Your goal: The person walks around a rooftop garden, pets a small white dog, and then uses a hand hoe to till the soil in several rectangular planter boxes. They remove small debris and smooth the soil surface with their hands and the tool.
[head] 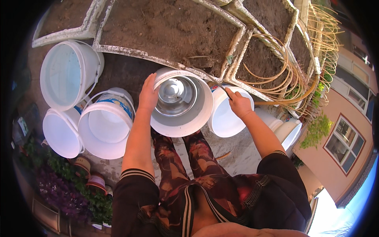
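Observation:
A large white plastic bucket (pixel 204 115) stands in front of my legs, with a shiny metal basin (pixel 177 96) inside it. My left hand (pixel 149 93) lies on the left side of the bucket's rim, fingers on the outer wall and thumb at the edge. My right hand (pixel 238 102) is closed around the dark end of a thin rod-like handle (pixel 217 83) that runs up and left behind the bucket. Where this handle ends cannot be made out. Below my right hand is another white bucket (pixel 226 118), its inside pale.
Left are a bucket of clear water (pixel 63 77) and white buckets (pixel 105 130) with handles. Ahead, low white-edged walls (pixel 127 50) frame soil beds (pixel 171 29). A coiled tan hose (pixel 284 80) and more buckets (pixel 291 133) lie right. Potted plants (pixel 96 182) stand lower left.

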Demonstrator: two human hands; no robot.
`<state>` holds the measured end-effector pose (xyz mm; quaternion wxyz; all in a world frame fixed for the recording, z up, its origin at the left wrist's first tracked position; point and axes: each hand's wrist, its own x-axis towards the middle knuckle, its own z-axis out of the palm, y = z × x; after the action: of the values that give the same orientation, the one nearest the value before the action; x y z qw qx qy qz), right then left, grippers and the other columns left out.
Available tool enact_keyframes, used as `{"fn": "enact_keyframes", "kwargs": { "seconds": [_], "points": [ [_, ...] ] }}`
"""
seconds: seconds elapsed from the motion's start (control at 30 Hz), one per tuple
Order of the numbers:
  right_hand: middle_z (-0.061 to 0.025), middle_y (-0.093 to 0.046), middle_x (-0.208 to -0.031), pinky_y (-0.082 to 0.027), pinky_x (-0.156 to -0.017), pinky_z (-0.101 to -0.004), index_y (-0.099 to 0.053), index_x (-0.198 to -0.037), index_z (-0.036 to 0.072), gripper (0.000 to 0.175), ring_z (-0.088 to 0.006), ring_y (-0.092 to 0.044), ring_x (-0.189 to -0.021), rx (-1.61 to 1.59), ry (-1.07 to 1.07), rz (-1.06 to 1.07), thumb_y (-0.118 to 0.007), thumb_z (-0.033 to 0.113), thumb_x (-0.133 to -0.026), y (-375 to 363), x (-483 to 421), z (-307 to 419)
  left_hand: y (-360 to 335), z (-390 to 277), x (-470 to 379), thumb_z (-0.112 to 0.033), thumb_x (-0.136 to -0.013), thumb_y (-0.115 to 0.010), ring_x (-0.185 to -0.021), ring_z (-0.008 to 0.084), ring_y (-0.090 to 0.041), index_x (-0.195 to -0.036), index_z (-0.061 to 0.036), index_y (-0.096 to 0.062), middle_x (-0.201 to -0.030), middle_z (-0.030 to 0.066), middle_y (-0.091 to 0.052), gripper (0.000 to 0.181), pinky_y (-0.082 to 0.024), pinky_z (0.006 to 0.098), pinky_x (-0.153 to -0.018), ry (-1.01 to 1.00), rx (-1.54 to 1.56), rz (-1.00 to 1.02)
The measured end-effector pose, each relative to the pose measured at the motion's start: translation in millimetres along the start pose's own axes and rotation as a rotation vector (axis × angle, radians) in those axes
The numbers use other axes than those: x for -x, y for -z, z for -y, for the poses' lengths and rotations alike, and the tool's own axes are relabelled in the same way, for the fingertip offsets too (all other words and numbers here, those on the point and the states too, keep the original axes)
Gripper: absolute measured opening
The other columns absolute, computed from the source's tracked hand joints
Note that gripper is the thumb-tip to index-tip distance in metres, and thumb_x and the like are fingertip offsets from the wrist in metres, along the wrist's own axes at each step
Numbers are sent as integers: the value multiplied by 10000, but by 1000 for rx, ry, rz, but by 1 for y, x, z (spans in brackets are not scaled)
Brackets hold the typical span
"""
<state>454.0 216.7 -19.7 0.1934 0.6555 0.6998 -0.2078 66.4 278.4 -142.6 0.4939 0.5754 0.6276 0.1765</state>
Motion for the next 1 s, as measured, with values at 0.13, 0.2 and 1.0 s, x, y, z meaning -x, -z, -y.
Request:
{"fn": "enact_keyframes", "kwargs": {
  "seconds": [0.13,0.2,1.0],
  "points": [
    [-94,-642,-912,-544,-619,-448,-532,-1415,281,531,-322,-659,-712,-91,33,-151,-633,233,-895,-26,-42,21,1,-2,1,-81,-927,-626,-1375,318,-448,-1449,-102,-460,-1492,157,-459,549,-384,376,-1126,33,-3,11],
    [-99,-651,-918,-545,-629,-454,-540,-1409,280,518,-323,-664,-728,-126,-20,-107,-631,253,-900,-26,-50,33,2,-3,2,-87,-949,-606,-1379,321,-445,-1447,-91,-466,-1490,161,-459,518,-367,364,-1134,15,7,4],
    [-109,-724,-1087,-528,-822,-449,-450,-1482,369,499,-343,-681,-976,-318,-251,-39,-503,468,-996,21,-89,-11,-1,-1,2,-99,-938,-623,-1374,330,-442,-1444,-100,-468,-1482,170,-464,529,-375,374,-1133,1,-83,-19]
  ]
}}
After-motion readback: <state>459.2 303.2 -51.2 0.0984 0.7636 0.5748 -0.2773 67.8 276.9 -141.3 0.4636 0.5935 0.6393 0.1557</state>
